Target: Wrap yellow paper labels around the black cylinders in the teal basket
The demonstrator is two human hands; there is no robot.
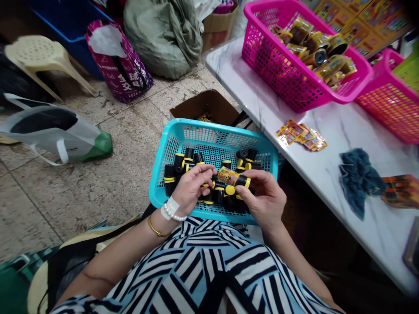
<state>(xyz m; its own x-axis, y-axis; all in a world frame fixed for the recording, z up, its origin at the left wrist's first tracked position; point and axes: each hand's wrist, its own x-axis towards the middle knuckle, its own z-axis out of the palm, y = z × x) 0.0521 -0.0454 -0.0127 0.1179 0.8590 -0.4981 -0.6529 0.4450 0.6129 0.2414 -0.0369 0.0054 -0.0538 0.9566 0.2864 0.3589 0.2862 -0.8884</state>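
A turquoise basket (216,135) rests on my lap and holds several small black tubes with yellow caps (183,163). Both hands hold one small tube (231,176) over the basket, with an orange-yellow label wrapped round it. My left hand (193,187) pinches the tube's left end with curled fingers. My right hand (265,196) grips its right end, the thumb by the yellow cap.
A marble-topped table (327,174) stands to my right with two pink baskets (294,83), one full of labelled tubes. A pile of labels (303,135) and a blue cloth (358,176) lie on it. A cardboard box (209,107), bags and a plastic stool (42,56) sit on the tiled floor.
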